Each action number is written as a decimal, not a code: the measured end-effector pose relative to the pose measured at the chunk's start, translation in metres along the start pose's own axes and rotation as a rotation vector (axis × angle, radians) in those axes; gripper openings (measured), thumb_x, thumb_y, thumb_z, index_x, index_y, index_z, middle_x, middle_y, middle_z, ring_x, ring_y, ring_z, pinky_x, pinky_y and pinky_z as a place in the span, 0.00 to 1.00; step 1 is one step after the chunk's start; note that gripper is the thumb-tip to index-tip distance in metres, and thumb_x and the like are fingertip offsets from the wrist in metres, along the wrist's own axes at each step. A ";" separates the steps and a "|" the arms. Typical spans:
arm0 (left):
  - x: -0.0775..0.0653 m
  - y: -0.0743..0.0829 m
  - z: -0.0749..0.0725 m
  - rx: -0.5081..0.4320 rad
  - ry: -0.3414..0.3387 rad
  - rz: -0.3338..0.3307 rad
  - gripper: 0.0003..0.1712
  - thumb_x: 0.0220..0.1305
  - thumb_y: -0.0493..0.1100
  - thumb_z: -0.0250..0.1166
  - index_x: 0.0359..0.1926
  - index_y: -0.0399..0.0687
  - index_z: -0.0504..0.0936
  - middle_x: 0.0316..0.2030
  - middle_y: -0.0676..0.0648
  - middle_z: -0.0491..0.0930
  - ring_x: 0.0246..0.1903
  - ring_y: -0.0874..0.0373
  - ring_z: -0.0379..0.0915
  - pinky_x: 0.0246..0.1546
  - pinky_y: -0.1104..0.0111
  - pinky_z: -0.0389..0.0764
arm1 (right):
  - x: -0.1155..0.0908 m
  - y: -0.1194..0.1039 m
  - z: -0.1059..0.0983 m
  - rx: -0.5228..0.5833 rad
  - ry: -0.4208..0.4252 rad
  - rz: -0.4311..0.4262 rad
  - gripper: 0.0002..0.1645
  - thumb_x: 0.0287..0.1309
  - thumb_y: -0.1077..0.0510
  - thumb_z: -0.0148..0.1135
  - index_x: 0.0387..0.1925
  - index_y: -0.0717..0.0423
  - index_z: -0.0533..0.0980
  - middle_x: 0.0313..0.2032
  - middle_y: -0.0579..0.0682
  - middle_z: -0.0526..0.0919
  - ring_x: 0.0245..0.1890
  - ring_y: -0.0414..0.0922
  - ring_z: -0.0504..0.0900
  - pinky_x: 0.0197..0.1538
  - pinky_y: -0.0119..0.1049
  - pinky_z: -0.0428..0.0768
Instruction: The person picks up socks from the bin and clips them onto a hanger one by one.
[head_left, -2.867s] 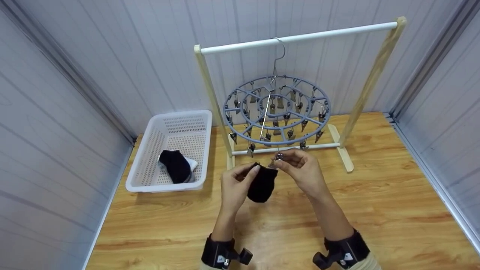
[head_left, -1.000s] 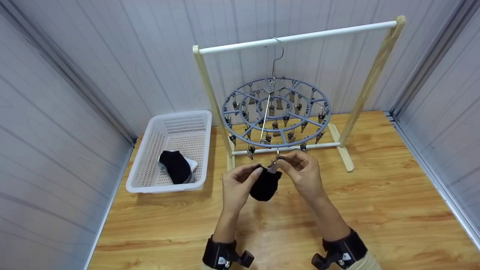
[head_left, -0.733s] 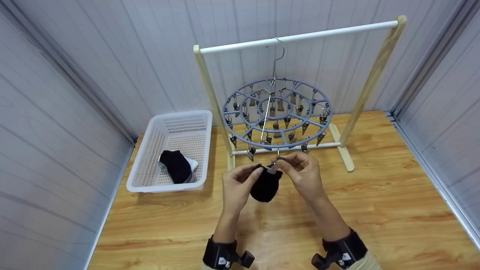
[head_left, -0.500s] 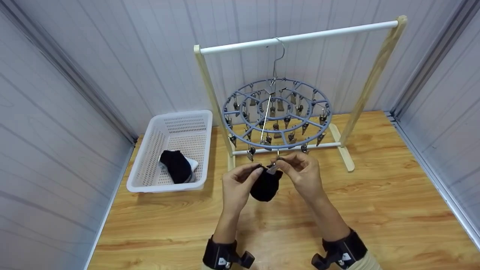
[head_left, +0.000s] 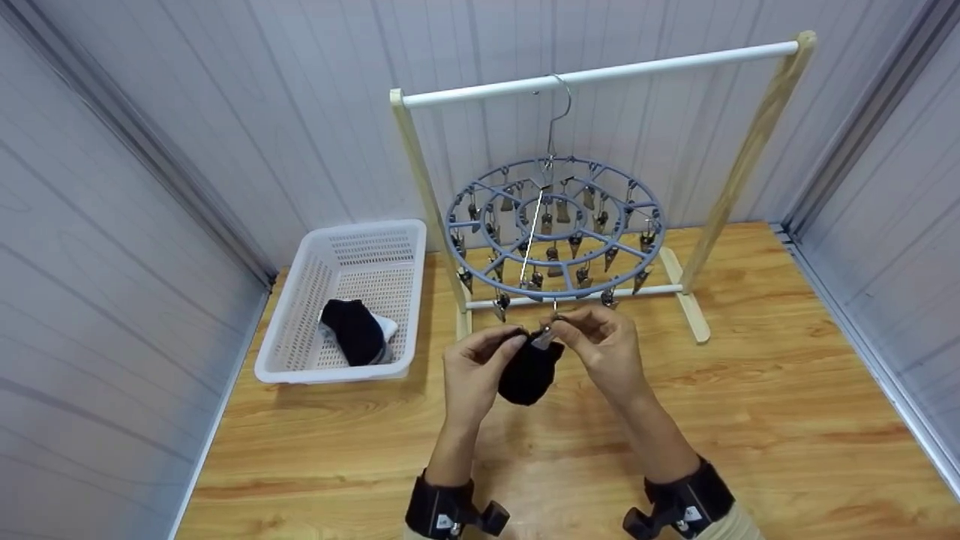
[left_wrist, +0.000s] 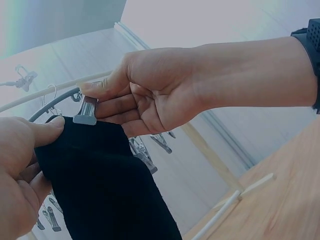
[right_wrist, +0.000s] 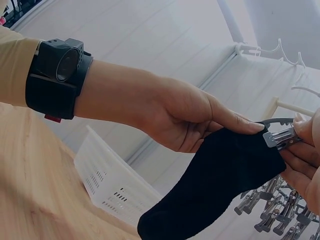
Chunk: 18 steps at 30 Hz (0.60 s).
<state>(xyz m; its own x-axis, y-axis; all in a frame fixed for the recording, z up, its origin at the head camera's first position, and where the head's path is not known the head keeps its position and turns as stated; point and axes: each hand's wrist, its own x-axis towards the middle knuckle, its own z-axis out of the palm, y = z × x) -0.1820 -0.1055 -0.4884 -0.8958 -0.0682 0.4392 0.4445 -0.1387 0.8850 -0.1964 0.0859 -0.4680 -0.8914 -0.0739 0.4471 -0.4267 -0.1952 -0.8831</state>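
A black sock (head_left: 527, 373) hangs down between the two hands in the head view. My left hand (head_left: 474, 370) pinches one corner of its cuff between thumb and fingers. My right hand (head_left: 606, 351) pinches the handles of a metal clip (left_wrist: 86, 111), whose jaws overlap the cuff's top edge in the left wrist view. That clip belongs to a round blue-grey clip hanger (head_left: 568, 289), on the rim nearest me. In the right wrist view the whole sock (right_wrist: 215, 185) shows, toe hanging low, with the clip (right_wrist: 281, 138) at its cuff.
The hanger hooks over the white bar (head_left: 480, 91) of a wooden stand, with several other clips dangling below its rings. Left of the stand, a white basket (head_left: 411, 300) holds a black sock (head_left: 355, 334) and some white and grey ones. Panel walls enclose the wooden floor (head_left: 787, 420).
Over the last three seconds the clip has come from beside the sock's cuff onto its top edge, and the sock has shifted slightly right. In the last half second both hands stay nearly still.
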 end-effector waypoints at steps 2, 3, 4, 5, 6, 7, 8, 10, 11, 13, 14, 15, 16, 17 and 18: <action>0.000 -0.001 0.000 -0.006 -0.005 0.011 0.08 0.65 0.28 0.73 0.45 0.27 0.89 0.40 0.39 0.90 0.40 0.54 0.89 0.43 0.67 0.88 | 0.000 0.000 0.000 0.002 0.003 0.004 0.07 0.65 0.70 0.70 0.40 0.74 0.82 0.39 0.59 0.91 0.39 0.47 0.91 0.44 0.37 0.89; 0.000 -0.001 0.000 -0.009 -0.007 0.017 0.08 0.65 0.28 0.72 0.45 0.27 0.89 0.40 0.38 0.90 0.40 0.54 0.89 0.43 0.67 0.88 | 0.000 0.000 0.001 0.000 0.005 0.005 0.07 0.65 0.70 0.70 0.40 0.74 0.82 0.39 0.59 0.91 0.39 0.47 0.91 0.44 0.37 0.89; 0.000 -0.001 0.000 -0.011 -0.009 0.022 0.08 0.65 0.28 0.72 0.45 0.27 0.89 0.39 0.38 0.90 0.40 0.54 0.89 0.43 0.67 0.88 | 0.000 0.000 0.001 0.000 0.005 0.008 0.07 0.65 0.70 0.70 0.40 0.74 0.82 0.39 0.58 0.92 0.39 0.47 0.91 0.44 0.36 0.89; 0.000 -0.001 0.000 -0.014 -0.010 0.025 0.08 0.65 0.28 0.72 0.45 0.27 0.89 0.39 0.38 0.90 0.40 0.54 0.89 0.43 0.67 0.88 | 0.000 0.000 0.001 0.000 0.004 0.011 0.06 0.65 0.71 0.70 0.40 0.74 0.82 0.39 0.57 0.92 0.39 0.47 0.91 0.44 0.36 0.89; 0.000 -0.001 0.000 -0.016 -0.012 0.027 0.08 0.65 0.27 0.72 0.45 0.27 0.89 0.40 0.37 0.90 0.40 0.54 0.89 0.43 0.67 0.88 | 0.000 0.000 0.001 0.001 0.004 0.013 0.06 0.65 0.71 0.70 0.40 0.74 0.82 0.39 0.58 0.92 0.39 0.47 0.91 0.44 0.36 0.89; 0.000 -0.001 0.000 -0.016 -0.014 0.028 0.08 0.65 0.27 0.72 0.45 0.27 0.89 0.40 0.37 0.90 0.40 0.54 0.89 0.43 0.66 0.88 | 0.000 0.000 0.001 0.008 0.001 0.021 0.06 0.64 0.71 0.70 0.40 0.75 0.82 0.39 0.57 0.92 0.39 0.47 0.91 0.44 0.36 0.89; 0.000 -0.001 0.000 -0.015 -0.015 0.027 0.08 0.66 0.27 0.72 0.45 0.28 0.89 0.40 0.37 0.90 0.40 0.55 0.89 0.43 0.66 0.88 | 0.000 -0.001 0.001 0.015 -0.001 0.030 0.07 0.64 0.71 0.70 0.40 0.75 0.82 0.39 0.57 0.92 0.39 0.47 0.91 0.44 0.36 0.88; 0.000 0.000 0.000 -0.012 -0.017 0.021 0.08 0.66 0.28 0.71 0.45 0.28 0.89 0.40 0.37 0.90 0.41 0.54 0.89 0.44 0.66 0.88 | -0.001 -0.002 0.001 0.035 -0.009 0.047 0.07 0.64 0.71 0.71 0.40 0.75 0.82 0.39 0.59 0.91 0.39 0.47 0.91 0.45 0.36 0.88; 0.000 0.000 0.000 -0.011 -0.019 0.019 0.07 0.66 0.28 0.71 0.45 0.29 0.89 0.41 0.37 0.90 0.41 0.54 0.89 0.44 0.65 0.88 | -0.001 -0.002 0.001 0.046 -0.014 0.055 0.08 0.64 0.71 0.71 0.40 0.76 0.82 0.39 0.60 0.91 0.40 0.48 0.91 0.45 0.36 0.88; 0.000 0.000 0.000 -0.009 -0.019 0.015 0.07 0.67 0.28 0.71 0.45 0.29 0.89 0.41 0.37 0.90 0.41 0.53 0.89 0.45 0.65 0.88 | -0.001 -0.003 0.002 0.056 -0.023 0.068 0.08 0.64 0.71 0.71 0.40 0.76 0.81 0.39 0.61 0.91 0.40 0.48 0.90 0.45 0.36 0.88; 0.000 0.000 0.000 -0.011 -0.018 0.014 0.07 0.67 0.28 0.71 0.45 0.29 0.89 0.41 0.37 0.90 0.42 0.53 0.89 0.45 0.65 0.88 | -0.001 -0.003 0.002 0.057 -0.028 0.067 0.08 0.64 0.71 0.71 0.40 0.76 0.81 0.39 0.64 0.90 0.41 0.48 0.90 0.46 0.36 0.88; 0.000 0.000 0.001 -0.013 -0.017 0.013 0.07 0.67 0.28 0.71 0.45 0.29 0.89 0.41 0.37 0.90 0.42 0.53 0.89 0.45 0.64 0.88 | -0.001 -0.003 0.002 0.057 -0.032 0.066 0.07 0.64 0.72 0.70 0.40 0.76 0.81 0.39 0.66 0.89 0.40 0.48 0.91 0.46 0.36 0.88; 0.000 0.000 0.001 -0.016 -0.016 0.013 0.08 0.67 0.28 0.71 0.45 0.29 0.89 0.41 0.37 0.90 0.42 0.53 0.89 0.45 0.64 0.88 | -0.001 -0.003 0.002 0.054 -0.035 0.064 0.07 0.64 0.72 0.70 0.40 0.76 0.81 0.40 0.68 0.89 0.41 0.48 0.91 0.46 0.37 0.88; 0.000 0.000 0.001 -0.017 -0.015 0.014 0.08 0.67 0.28 0.71 0.45 0.28 0.89 0.41 0.37 0.90 0.41 0.53 0.89 0.45 0.64 0.89 | -0.001 -0.003 0.002 0.050 -0.035 0.065 0.07 0.63 0.72 0.70 0.40 0.76 0.81 0.40 0.70 0.88 0.40 0.48 0.91 0.46 0.37 0.88; 0.000 0.001 0.001 -0.018 -0.014 0.014 0.08 0.67 0.28 0.71 0.45 0.28 0.89 0.41 0.37 0.90 0.41 0.53 0.89 0.45 0.64 0.89 | -0.001 -0.003 0.002 0.044 -0.034 0.065 0.06 0.63 0.73 0.70 0.39 0.75 0.82 0.40 0.72 0.87 0.40 0.48 0.91 0.46 0.36 0.88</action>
<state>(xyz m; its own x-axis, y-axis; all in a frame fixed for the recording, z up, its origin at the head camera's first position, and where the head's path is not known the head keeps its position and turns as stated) -0.1816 -0.1045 -0.4878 -0.8892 -0.0561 0.4541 0.4571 -0.1554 0.8757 -0.1940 0.0844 -0.4657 -0.9110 -0.1208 0.3943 -0.3604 -0.2316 -0.9036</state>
